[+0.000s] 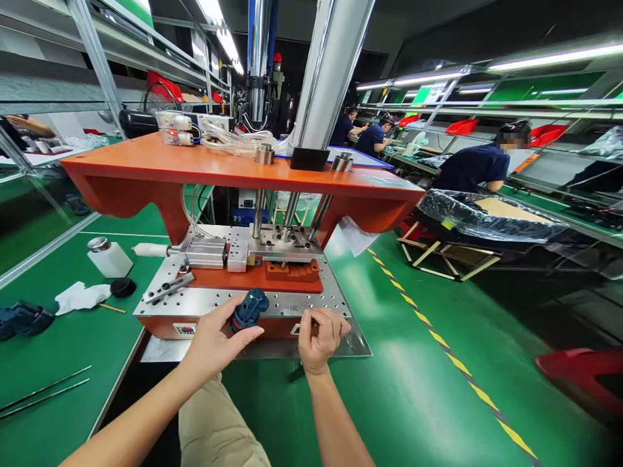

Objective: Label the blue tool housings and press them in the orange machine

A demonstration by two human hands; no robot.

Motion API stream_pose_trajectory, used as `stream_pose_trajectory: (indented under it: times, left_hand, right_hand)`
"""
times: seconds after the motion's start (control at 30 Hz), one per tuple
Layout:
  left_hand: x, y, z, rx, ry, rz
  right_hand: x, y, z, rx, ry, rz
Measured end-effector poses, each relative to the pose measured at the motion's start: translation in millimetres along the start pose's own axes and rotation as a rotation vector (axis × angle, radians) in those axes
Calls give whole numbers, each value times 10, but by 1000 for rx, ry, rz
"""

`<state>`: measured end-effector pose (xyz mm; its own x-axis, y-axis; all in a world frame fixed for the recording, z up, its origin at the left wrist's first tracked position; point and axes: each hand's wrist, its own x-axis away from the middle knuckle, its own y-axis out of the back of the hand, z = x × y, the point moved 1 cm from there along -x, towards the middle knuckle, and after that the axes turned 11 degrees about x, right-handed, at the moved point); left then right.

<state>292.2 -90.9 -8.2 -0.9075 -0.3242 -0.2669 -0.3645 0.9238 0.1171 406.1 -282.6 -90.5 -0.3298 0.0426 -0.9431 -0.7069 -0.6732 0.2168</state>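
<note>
My left hand [214, 338] grips a small dark blue plastic part [250, 310] with a red detail, between thumb and fingers. It is held up in front of the steel base plate [219, 302] of an orange press [243, 167]. To its right, my right hand [322, 338] is closed with the fingers curled in. Whatever lies inside those fingers, if anything, is hidden. Beyond both hands, an orange-brown fixture block [292, 271] sits under the press's metal ram plate [285, 245]. A pneumatic cylinder [205, 251] lies to the left of that block.
On the green bench at left are a white bottle [109, 258], a crumpled white cloth [82, 296], a round black lid [122, 287], dark blue parts [24, 319] and long tweezers [46, 392]. Co-workers [474, 159] sit at benches behind. Plastic-wrapped goods [491, 217] stand at right.
</note>
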Motion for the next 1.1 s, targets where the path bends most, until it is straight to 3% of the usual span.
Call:
stream_pose_trajectory:
  times: [0.23, 0.3, 0.4, 0.5, 0.6, 0.7, 0.8, 0.9, 1.03, 1.1]
  left_hand:
    - [4, 12, 44, -29, -31, 17]
    - [4, 16, 46, -38, -43, 23]
    - [5, 20, 34, -62, -42, 26]
    - [7, 17, 22, -85, -44, 24]
    - [7, 13, 34, -100, -49, 33]
    - [-15, 34, 57, -116, -19, 64]
    - [-107, 89, 15, -147, 19, 58]
    - [-325, 104, -168, -245, -30, 65]
    - [-832, -67, -490, -425, -227, 207]
    - [-1119, -200, -565, -556, -217, 287]
  right_hand:
    - [2, 21, 20, -12, -14, 18]
    - [-68, 50, 1, -25, -1, 81]
    - [-338, 70, -78, -63, 50, 222]
    - [-774, -43, -193, -105, 96, 323]
    - [-1223, -351, -281, -113, 164, 584]
    - [-1535, -707, -311, -126, 230, 940]
    - [-1660, -872, -288, -204, 297, 1102]
    - [-1603, -737, -249, -270, 209, 934]
    - [-1303, -241, -229, -398, -137, 440]
    - [-1093, 8, -258, -425, -282, 319]
